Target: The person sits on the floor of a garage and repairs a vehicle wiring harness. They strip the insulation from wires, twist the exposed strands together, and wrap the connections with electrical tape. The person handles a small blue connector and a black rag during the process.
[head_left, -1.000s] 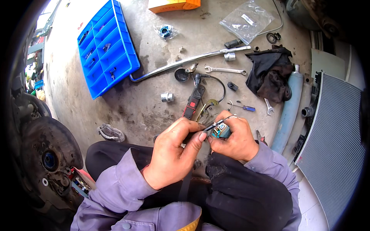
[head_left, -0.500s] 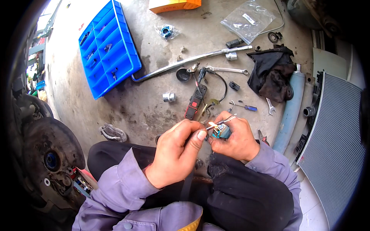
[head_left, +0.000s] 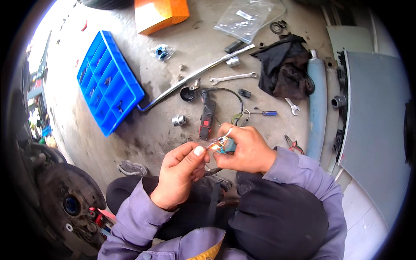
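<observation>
Left hand [head_left: 177, 172] pinches a thin wire [head_left: 211, 144] above the floor [head_left: 156, 130]; right hand [head_left: 250, 149] clasps a teal lighter [head_left: 229, 147] just beside it, presumably angled so that its flame [head_left: 215, 148] meets the wire.

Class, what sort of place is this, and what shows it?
Probably a vehicle repair workshop: what looks like a brake disc at left, a radiator-like panel at right, and a wrench on the floor.

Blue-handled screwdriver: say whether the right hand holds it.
No, the blue-handled screwdriver lies on the floor, while the right hand grips a teal object.
</observation>
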{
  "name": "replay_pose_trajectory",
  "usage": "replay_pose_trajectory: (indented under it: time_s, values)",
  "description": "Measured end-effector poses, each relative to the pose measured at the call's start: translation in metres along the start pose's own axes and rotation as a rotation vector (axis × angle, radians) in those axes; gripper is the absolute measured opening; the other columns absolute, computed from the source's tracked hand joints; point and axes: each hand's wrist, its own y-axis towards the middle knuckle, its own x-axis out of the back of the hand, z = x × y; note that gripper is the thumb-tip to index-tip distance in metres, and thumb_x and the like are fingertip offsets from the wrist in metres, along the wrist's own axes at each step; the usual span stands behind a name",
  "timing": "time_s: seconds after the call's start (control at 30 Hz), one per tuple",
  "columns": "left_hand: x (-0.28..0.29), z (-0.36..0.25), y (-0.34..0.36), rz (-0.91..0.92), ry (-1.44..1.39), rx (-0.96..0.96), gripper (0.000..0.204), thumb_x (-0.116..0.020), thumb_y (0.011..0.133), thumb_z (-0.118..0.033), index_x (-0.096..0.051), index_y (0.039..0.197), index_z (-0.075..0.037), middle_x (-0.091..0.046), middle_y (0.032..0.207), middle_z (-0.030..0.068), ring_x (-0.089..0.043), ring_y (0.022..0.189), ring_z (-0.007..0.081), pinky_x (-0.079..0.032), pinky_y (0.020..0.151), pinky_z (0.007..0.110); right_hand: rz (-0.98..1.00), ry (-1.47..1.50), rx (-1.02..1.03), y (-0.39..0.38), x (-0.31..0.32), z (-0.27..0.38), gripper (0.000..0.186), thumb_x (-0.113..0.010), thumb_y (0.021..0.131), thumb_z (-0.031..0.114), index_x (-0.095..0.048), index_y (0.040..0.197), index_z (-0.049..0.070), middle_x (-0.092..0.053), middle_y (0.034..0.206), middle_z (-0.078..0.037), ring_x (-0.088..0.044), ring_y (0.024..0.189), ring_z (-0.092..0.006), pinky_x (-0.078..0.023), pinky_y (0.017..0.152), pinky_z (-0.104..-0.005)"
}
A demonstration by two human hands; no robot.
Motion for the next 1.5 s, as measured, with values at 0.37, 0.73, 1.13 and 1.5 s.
replay_pose_trajectory:
  time_s: [0.37, 0.73, 1.13, 1.5]
  values:
    - [-0.007, -0.001, 0.002, -0.01, -0.032, 0.002, 0.024, -0.056, 0.101, -0.025, -0.06, 0.089, -0.005, -0.039, 0.062, -0.004, -0.035, 0.051, 0.0077, -0.033, 0.053, 0.027, -0.003, -0.02, -0.004, -0.004, 0.003, -0.004, 0.035, -0.079, 0.073, 0.025, -0.061, 0.098, 0.009, -0.068, 0.074, -0.015, -0.068, 0.066, -0.034, -0.052, 0.057, -0.0392]
    - [-0.011, 0.01, -0.003, -0.001, 0.515, -0.273, 0.023, -0.058, 0.103, -0.02, -0.064, 0.093, 0.0, -0.058, 0.074, 0.0007, -0.05, 0.068, 0.0086, -0.043, 0.061, 0.028, -0.003, -0.983, -0.031, -0.068, 0.076, -0.104, 0.052, -0.078, 0.075, 0.018, -0.058, 0.121, 0.004, -0.058, 0.112, -0.012, -0.058, 0.108, -0.0321, -0.05, 0.088, -0.0429]
    - [-0.014, 0.004, -0.009, 0.066, 0.708, -0.198, 0.024, -0.059, 0.102, -0.022, -0.064, 0.096, 0.001, -0.057, 0.071, 0.0038, -0.05, 0.069, 0.0103, -0.044, 0.063, 0.029, 0.241, -0.609, 0.666, -0.002, 0.058, 0.03, 0.039, -0.073, 0.065, 0.017, -0.061, 0.098, 0.0, -0.057, 0.091, -0.01, -0.058, 0.082, -0.0259, -0.049, 0.071, -0.0379]
    - [-0.013, 0.007, -0.013, -0.048, 0.64, -0.162, 0.022, -0.06, 0.101, -0.019, -0.063, 0.095, 0.001, -0.054, 0.072, -0.0007, -0.048, 0.069, 0.0078, -0.042, 0.061, 0.027, 0.028, -0.738, 0.311, -0.007, 0.063, 0.01, 0.027, -0.069, 0.07, 0.013, -0.064, 0.094, 0.003, -0.058, 0.08, -0.008, -0.06, 0.071, -0.0243, -0.049, 0.059, -0.0356]
